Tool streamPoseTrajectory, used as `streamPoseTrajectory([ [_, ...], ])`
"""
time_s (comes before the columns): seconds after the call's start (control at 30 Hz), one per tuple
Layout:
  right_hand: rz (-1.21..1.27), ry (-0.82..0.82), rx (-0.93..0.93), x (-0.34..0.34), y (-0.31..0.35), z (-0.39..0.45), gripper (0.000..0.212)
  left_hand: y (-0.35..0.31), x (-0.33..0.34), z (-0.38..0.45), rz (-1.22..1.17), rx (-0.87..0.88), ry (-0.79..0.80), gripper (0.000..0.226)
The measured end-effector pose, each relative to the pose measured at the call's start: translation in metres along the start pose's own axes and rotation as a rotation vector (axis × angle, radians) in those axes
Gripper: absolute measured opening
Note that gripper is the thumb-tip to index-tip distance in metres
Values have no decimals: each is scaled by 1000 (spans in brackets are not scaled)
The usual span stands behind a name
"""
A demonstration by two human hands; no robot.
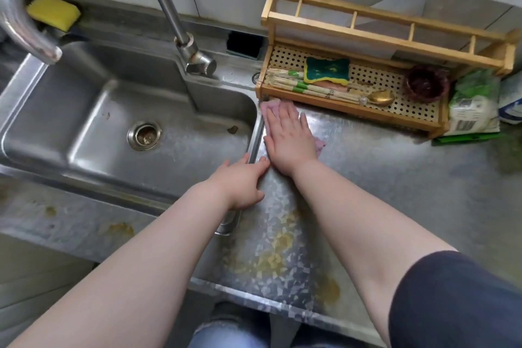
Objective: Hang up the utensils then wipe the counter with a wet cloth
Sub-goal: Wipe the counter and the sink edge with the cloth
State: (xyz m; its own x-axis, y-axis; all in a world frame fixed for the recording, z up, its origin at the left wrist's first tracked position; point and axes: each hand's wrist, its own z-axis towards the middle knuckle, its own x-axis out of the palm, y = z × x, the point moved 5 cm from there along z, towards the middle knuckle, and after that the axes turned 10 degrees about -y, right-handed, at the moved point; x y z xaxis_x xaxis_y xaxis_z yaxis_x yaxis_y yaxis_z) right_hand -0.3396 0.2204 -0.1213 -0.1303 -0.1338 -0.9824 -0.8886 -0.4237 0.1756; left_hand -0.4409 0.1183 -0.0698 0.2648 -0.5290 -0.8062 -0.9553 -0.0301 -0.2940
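Right hand flat on the cloth at the sink's edge.

The pink cloth (271,109) lies on the counter (395,178), under the straight, spread fingers of the right hand (288,138); its corners show past the fingertips and the little finger. The left hand (243,181) rests just beside, fingers relaxed, on the sink (84,110) rim. Beyond the fingertips stands a rack (367,70) with chopsticks (305,87), spoon (380,99) and sponge (326,70).

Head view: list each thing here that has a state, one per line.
right hand: flat, pressing the cloth
cloth: pink, spread on the counter beside the sink
left hand: fingers straight, resting on the sink edge
counter: yellowish stains near the front
faucet: no water running
sink: drain open
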Motion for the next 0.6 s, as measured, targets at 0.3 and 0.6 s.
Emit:
streamPoseTrajectory([
  [0.3, 40, 26, -139, 12, 22, -99, 64, 5, -17, -11, -269, -101, -359, 49],
  [0.6, -39, -77, 463, -17, -169, -194, 69, -19, -4, 5, -112, -47, -156, 62],
])
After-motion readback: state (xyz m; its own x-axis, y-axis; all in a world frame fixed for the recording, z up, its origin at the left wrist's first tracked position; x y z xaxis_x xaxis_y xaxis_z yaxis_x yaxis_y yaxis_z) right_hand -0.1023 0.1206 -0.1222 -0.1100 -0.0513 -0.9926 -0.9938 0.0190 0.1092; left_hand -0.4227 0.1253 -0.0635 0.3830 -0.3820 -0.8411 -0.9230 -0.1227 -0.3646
